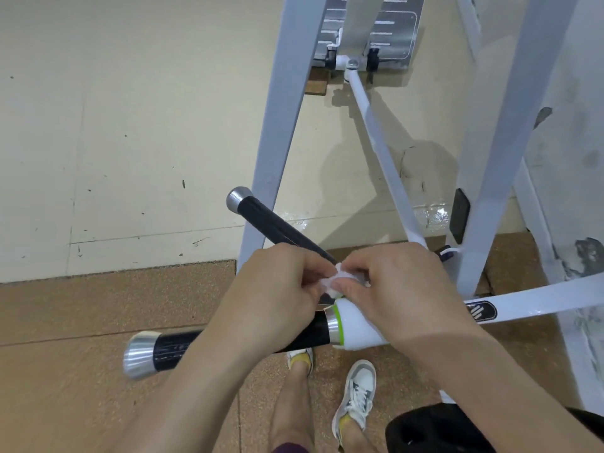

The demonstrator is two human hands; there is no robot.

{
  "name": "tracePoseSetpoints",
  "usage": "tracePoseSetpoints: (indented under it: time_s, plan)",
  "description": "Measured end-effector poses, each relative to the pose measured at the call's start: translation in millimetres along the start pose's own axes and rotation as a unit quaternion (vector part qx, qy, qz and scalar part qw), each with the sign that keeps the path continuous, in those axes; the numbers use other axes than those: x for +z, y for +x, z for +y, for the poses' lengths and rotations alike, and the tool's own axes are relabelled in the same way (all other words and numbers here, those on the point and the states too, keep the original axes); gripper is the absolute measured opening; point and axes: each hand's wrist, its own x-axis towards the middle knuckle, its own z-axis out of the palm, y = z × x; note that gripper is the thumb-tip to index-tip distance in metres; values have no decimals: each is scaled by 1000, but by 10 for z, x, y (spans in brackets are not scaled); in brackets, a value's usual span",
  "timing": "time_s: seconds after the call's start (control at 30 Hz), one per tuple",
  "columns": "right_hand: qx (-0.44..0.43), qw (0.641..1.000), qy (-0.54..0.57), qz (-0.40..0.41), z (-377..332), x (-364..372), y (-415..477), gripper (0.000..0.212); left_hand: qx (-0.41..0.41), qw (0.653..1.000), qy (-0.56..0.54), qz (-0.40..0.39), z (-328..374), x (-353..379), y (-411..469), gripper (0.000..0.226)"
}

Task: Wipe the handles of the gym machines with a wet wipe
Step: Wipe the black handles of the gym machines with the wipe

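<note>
Above the near black handle with a silver end cap (228, 343), the grip of the left hand (277, 289) and right hand (398, 289) pinches a small crumpled white wet wipe (338, 279) between the fingertips, beside the handle's white collar with green ring (356, 328). Beyond it, a second black handle (277, 227) angles up before the pale grey machine frame (277, 125).

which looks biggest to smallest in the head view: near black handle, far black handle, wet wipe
1. near black handle, though nearness to the camera inflates it
2. far black handle, possibly the same real size
3. wet wipe, mostly hidden by fingers
</note>
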Motion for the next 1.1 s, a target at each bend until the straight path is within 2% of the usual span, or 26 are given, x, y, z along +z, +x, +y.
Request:
tracePoseSetpoints:
  time_s: [0.1,0.2,0.27,0.3,0.37,0.43,0.53,0.6,0.73,0.87,0.93,1.03,1.1]
  plan:
    - [17,995,90,31,81,70,125,8,7,999,0,32,-24,30,-31,29]
    - [67,987,128,70,232,74,211,18,-8,997,16,69,-58,-6,-19,24]
    - [65,978,185,71,210,42,165,17,-14,996,18,82,-105,-43,-18,22]
    - [41,980,189,50,155,47,129,16,-13,996,21,83,-120,-51,-21,22]
    - [10,991,130,20,67,119,68,14,-5,997,38,67,-127,-44,-35,23]
    - [19,994,97,53,102,187,138,15,-1,997,51,58,-134,-45,-51,23]
    - [85,980,159,81,216,225,227,26,0,997,47,64,-155,-46,-58,22]
    - [78,974,201,66,212,204,180,25,-4,996,42,80,-172,-62,-43,21]
    - [6,989,142,26,116,129,139,16,5,995,59,81,-159,-56,-32,19]
    - [-52,994,93,31,-23,193,359,9,16,993,73,94,-129,-34,-9,20]
    - [-55,994,92,21,-4,147,357,13,13,993,60,101,-135,-52,0,17]
    - [-49,995,62,-62,133,-6,213,16,23,994,48,94,-158,-91,-8,16]
    - [-66,996,35,-53,103,35,251,15,19,994,58,94,-174,-85,-13,16]
